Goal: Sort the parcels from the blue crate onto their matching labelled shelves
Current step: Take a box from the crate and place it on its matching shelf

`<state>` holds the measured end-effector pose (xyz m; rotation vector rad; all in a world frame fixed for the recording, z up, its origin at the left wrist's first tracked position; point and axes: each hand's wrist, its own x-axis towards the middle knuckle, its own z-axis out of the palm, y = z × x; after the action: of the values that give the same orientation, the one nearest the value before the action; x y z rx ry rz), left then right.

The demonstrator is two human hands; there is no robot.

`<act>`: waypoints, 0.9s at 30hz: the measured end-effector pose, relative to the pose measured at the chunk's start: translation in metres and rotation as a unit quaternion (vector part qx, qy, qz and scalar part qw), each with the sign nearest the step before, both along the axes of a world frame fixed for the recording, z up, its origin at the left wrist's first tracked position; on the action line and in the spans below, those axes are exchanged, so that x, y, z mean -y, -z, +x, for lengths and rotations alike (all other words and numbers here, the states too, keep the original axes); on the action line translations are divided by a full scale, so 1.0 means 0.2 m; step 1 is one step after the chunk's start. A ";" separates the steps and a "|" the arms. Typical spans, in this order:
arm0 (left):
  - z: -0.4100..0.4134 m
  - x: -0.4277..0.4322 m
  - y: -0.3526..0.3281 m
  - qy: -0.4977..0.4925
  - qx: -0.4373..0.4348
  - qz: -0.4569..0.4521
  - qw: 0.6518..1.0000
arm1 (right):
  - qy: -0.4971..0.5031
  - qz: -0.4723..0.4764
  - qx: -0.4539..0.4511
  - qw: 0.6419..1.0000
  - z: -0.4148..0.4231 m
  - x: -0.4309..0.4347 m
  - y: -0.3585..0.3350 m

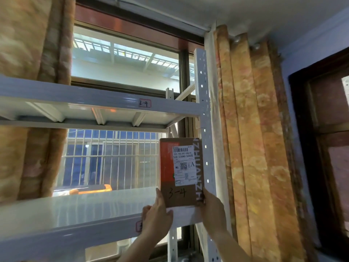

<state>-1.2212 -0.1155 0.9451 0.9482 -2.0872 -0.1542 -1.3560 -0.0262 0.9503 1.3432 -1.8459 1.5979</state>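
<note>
A white metal rack [203, 91] fills the view, standing in front of a barred window [122, 63]. Patterned orange curtains hang on either side, one on the left [28, 44] and one on the right [251, 129]. A dark wooden frame [321, 148] edges the far right.

The upper shelf [75, 95] crosses the view at mid height. Its front beam carries a small red-bordered tag [145, 103] with handwriting ending in "-4"; the first character is unclear. The lower shelf [75, 208] is a broad white board running from the left edge to the rack's right post.

The parcel [166, 167], a flat brown and orange cardboard box, stands upright at the right end of the lower shelf, just beside the post, with its face turned to the camera. Its bottom edge is level with the shelf's front lip; I cannot tell whether its weight rests there.

Both hands hold the parcel by its lower corners. The left hand [156, 218] grips the lower left corner with the thumb up along the edge, and it covers most of a second red-bordered tag [139, 225] on the lower beam. The right hand [212, 208] grips the lower right edge.

A white shipping label [184, 165] with a barcode sits on the parcel's upper half. Below it "3-4" [177, 193] is handwritten in black.
</note>
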 end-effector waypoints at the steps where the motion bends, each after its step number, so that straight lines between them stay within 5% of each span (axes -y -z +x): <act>1: -0.01 0.01 0.00 0.006 -0.002 0.013 1.000 | -0.001 -0.005 0.007 1.000 0.01 0.00 0.00; 9: 0.00 0.02 0.03 0.030 -0.002 0.024 0.999 | 0.057 0.139 -0.046 0.988 0.06 0.00 0.05; 14: 0.03 0.07 0.04 0.080 0.018 0.070 0.994 | 0.150 0.274 -0.062 0.948 0.12 0.00 0.03; 20: 0.25 0.06 0.06 0.045 0.088 0.021 0.995 | 0.179 0.191 -0.099 0.960 0.23 0.00 -0.02; 27: 1.07 0.04 -0.25 -0.130 0.216 -0.025 0.967 | 0.038 0.120 -0.251 0.960 0.76 0.04 -0.34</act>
<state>-1.0075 -0.1237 0.9960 1.3046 -2.3131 0.2649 -1.2034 -0.0339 1.0190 1.5781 -1.7726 0.8978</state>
